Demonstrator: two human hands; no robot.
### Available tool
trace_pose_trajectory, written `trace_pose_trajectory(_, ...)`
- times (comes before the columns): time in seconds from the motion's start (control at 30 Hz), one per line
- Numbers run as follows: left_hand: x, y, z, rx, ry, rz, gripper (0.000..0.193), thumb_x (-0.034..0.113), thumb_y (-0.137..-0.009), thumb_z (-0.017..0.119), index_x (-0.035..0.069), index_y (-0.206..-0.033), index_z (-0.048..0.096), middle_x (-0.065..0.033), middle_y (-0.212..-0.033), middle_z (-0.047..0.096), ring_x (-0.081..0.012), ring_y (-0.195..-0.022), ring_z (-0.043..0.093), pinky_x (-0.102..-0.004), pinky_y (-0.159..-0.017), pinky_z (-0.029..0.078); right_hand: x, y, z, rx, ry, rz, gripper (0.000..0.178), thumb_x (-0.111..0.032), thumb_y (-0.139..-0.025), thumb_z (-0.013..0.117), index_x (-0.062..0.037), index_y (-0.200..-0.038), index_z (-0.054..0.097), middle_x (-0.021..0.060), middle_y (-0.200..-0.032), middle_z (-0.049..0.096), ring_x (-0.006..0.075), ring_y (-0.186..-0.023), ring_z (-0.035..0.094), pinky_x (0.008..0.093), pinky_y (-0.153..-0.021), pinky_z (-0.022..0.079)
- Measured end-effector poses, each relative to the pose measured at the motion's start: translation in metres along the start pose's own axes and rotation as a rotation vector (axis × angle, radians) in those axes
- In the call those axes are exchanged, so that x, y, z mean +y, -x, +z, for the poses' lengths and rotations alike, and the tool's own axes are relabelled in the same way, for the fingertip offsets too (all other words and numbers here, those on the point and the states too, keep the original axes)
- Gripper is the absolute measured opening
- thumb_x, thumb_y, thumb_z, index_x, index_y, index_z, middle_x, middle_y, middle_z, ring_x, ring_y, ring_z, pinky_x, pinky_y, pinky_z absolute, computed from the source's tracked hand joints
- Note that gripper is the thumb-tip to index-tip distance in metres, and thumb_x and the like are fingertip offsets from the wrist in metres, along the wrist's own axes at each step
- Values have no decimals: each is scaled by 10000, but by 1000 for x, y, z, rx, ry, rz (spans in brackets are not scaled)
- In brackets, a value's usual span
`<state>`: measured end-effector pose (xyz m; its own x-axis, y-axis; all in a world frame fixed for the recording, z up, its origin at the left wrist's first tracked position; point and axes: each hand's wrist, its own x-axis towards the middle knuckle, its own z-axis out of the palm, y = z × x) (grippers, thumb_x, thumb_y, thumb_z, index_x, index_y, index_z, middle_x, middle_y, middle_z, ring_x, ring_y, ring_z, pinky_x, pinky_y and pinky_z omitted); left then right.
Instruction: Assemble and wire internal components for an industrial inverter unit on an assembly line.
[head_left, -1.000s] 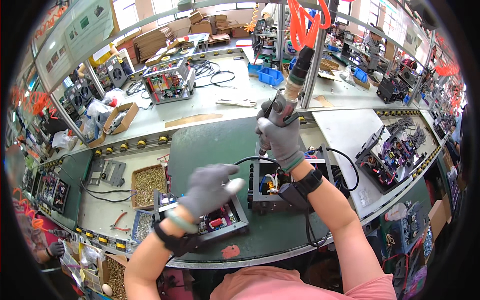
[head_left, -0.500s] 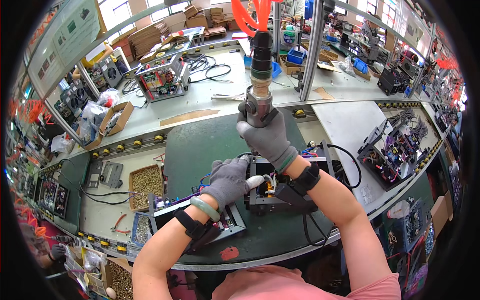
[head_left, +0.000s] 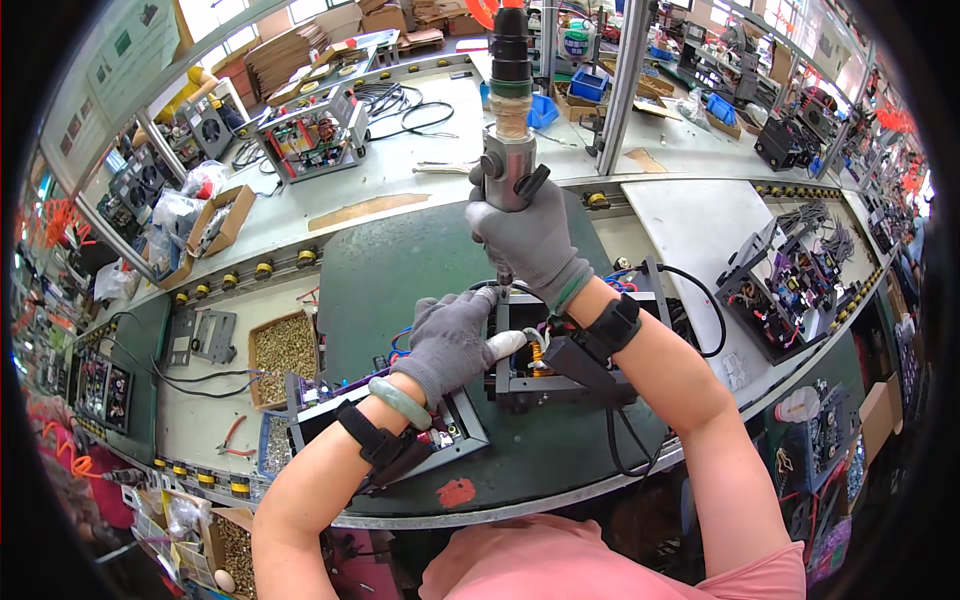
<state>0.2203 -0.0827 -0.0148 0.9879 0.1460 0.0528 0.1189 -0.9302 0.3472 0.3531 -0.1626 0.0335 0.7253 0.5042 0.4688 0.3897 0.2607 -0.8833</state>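
My right hand [head_left: 535,235], in a grey glove, is wrapped round an upright power screwdriver [head_left: 511,165] with a metal body. Its bit points down at the far left corner of an open metal-framed electronic unit [head_left: 580,385] with a wound orange component inside. My left hand [head_left: 450,340], gloved too, grips the unit's left side. The index fingertip lies beside the bit, and the thumb reaches over the frame. Whether a screw sits under the bit is hidden. Partly beneath my left forearm lies a second part with a metal frame [head_left: 465,455] and circuitry.
A carton of small brass-coloured parts [head_left: 283,345], red-handled pliers [head_left: 233,438] and a metal plate [head_left: 205,335] lie to the left. Another open unit [head_left: 785,300] stands on the right. Black cables loop beside the unit I work on. An opened device [head_left: 310,135] stands on the far bench.
The whole view has shifted slightly. My right hand and the screwdriver appear a little farther up and away, still over the same corner. My left hand keeps its place at the unit's side.
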Motion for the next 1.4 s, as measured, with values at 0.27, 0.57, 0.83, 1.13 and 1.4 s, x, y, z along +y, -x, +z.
trace_pose_trajectory(0.27, 1, 2, -1, -4, -2, -9, 647, 569, -903, 634, 102, -1349, 580, -179, -1132, 675, -319, -1130, 607, -387, -1027, 361, 1, 4, 4, -21, 95, -29, 214, -63, -810, 683, -32, -1022, 672, 2, -740, 654, 73, -632, 613, 242, -562, 492)
trace_pose_trajectory(0.57, 7, 1, -9, -108, 13, -66, 694, 603, -899, 614, 100, -1374, 565, -195, -1232, 657, -346, -1183, 590, -400, -1053, 363, 3, 9, 6, -10, 27, -72, 221, -78, -784, 705, -36, -995, 655, -2, -813, 662, 74, -722, 602, 265, -678, 517)
trace_pose_trajectory(0.83, 10, 3, -13, -112, 31, -73, 639, 593, -924, 579, 83, -1307, 587, -231, -1222, 651, -382, -1184, 586, -428, -1067, 364, -28, 18, 15, 0, -159, -64, 257, -42, -773, 715, -36, -1014, 626, -6, -875, 661, 64, -808, 611, 260, -739, 514)
trace_pose_trajectory(1.13, 20, 7, 5, -64, -226, -53, 641, 592, -897, 599, 87, -1291, 583, -163, -1249, 650, -314, -1123, 632, -439, -935, 443, -156, -3, -28, -21, -150, -358, 191, -154, -761, 728, -60, -908, 650, 7, -726, 638, 91, -666, 600, 271, -621, 503)
trace_pose_trajectory(1.4, 43, 9, -37, -170, -148, -14, 544, 487, -905, 620, 117, -1305, 611, -163, -1198, 630, -358, -1085, 637, -435, -931, 508, -152, 149, -120, 37, -68, 20, 392, 33, -802, 651, -35, -1181, 576, 43, -995, 660, 105, -897, 651, 257, -788, 538)
